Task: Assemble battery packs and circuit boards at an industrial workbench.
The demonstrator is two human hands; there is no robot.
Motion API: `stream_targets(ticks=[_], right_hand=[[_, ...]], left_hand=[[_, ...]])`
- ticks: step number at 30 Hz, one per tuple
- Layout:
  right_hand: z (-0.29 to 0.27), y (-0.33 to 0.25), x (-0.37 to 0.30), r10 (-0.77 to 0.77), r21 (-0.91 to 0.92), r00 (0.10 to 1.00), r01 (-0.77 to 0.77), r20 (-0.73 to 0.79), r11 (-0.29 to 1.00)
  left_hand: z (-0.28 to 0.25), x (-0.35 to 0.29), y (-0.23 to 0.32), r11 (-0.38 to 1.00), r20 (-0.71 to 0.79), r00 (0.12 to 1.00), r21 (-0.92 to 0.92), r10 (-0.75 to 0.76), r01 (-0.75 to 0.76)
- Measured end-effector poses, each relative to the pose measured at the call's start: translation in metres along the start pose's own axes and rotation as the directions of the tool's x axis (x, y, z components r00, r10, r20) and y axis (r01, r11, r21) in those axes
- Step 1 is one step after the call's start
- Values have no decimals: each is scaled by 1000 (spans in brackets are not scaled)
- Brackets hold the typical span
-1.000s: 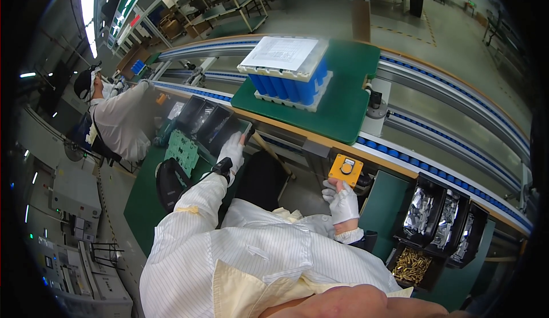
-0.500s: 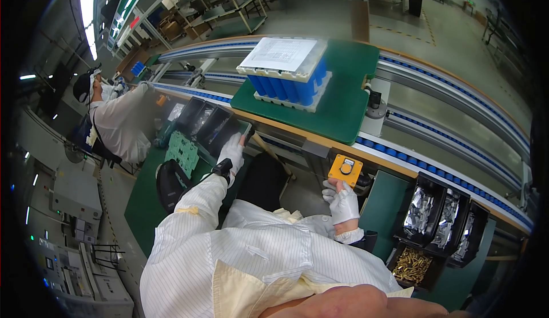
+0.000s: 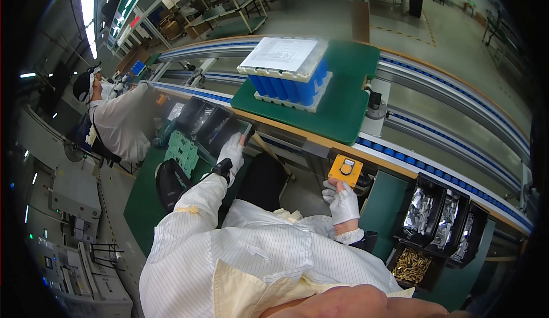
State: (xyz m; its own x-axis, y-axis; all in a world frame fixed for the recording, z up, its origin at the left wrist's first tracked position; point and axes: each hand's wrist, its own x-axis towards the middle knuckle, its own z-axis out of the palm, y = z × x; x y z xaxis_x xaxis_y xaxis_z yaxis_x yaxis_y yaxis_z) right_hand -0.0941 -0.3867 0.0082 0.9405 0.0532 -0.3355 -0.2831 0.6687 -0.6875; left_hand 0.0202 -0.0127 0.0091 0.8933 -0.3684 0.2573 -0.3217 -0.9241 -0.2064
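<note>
While one blue-and-white block of upright cylinders [image 3: 289, 86] stands on a green board [image 3: 350, 92], a worker's gloved right hand [image 3: 343, 202], fingers curled and thumb forward, touches one square yellow box with a round button [image 3: 345, 170], nearer the worker than the block and to its right. The left hand [image 3: 231, 151], fingers nearly straight, lies against one of three dark plastic bins [image 3: 213, 124], left of the block; whether it grips cannot be told. Three black bins of silver packets [image 3: 416, 238] and one bin of brass-coloured fittings [image 3: 437, 269] sit farther right. Bare board spreads from the block's right side to the board's edge. Both hands and the block are unmoved from half a second earlier.
</note>
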Motion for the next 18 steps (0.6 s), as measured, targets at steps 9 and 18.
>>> stream_targets(ticks=[9,18], right_hand=[[0,0,1,9,10,1000,-9,1,1000],[-1,1,1,1,1,1000,-1,-2,1000]], left_hand=[[1,0,-1,1000,-13,1000,9,18,-18],[-1,1,0,1000,-20,999,4,26,-26]])
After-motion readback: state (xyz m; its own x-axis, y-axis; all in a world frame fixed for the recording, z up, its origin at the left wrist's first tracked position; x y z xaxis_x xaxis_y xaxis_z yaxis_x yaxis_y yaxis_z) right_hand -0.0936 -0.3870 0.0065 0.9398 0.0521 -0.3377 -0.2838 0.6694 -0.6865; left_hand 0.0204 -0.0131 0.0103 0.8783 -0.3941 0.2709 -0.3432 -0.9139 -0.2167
